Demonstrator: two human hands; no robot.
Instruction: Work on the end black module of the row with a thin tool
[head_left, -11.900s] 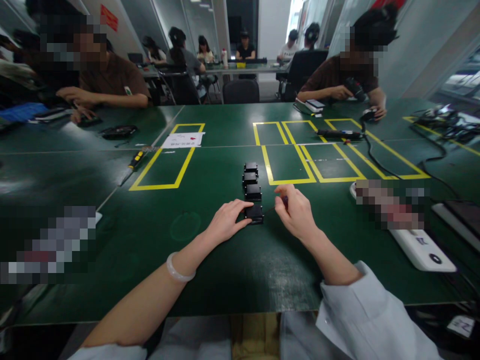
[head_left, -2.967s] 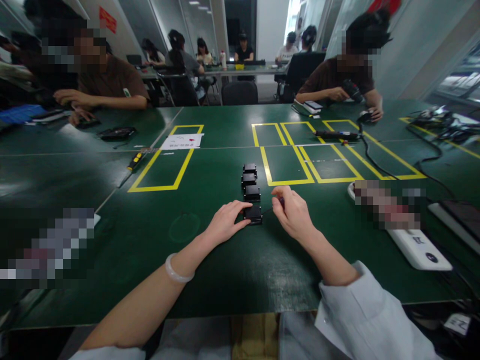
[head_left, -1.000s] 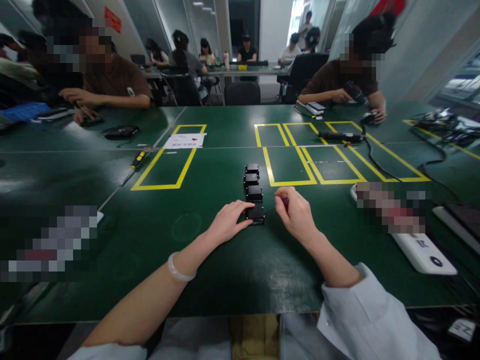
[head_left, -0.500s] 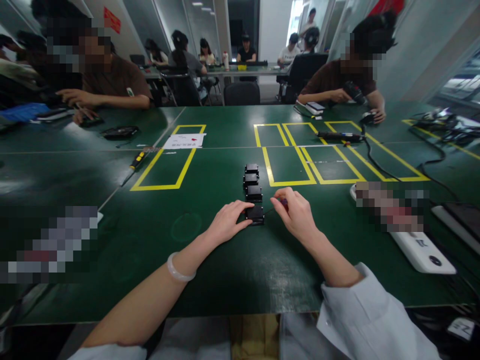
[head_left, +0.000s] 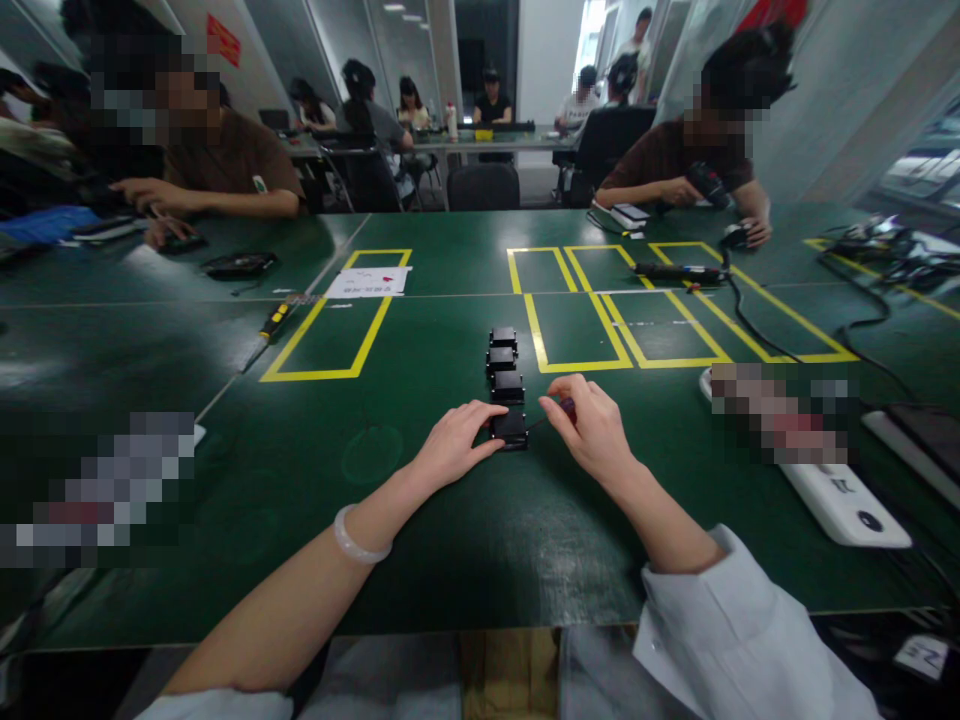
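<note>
My left hand [head_left: 450,442] rests on the green table with its fingers and thumb closed about the left side of a small black box-shaped part [head_left: 511,428]. Just right of that part, my right hand [head_left: 594,428] is closed on the dark reddish handle of a small screwdriver [head_left: 568,407]. Its thin shaft points left at the part's right side; whether the tip touches a screw is too small to tell. Beyond the held part, similar black parts [head_left: 508,385] stand in a row leading away from me, with small pins or screws at their sides.
Yellow tape outlines [head_left: 585,368] mark the green table [head_left: 435,560]. A paper sign [head_left: 369,282] and a yellow-black screwdriver [head_left: 276,318] lie to the left. At right are a black cylindrical power tool [head_left: 679,273] with its cable and a white power strip [head_left: 847,510]. Co-workers sit opposite.
Both hands stay almost where they were. The screwdriver handle in my right hand looks slightly turned or shifted. A standing person in the background has moved right.
</note>
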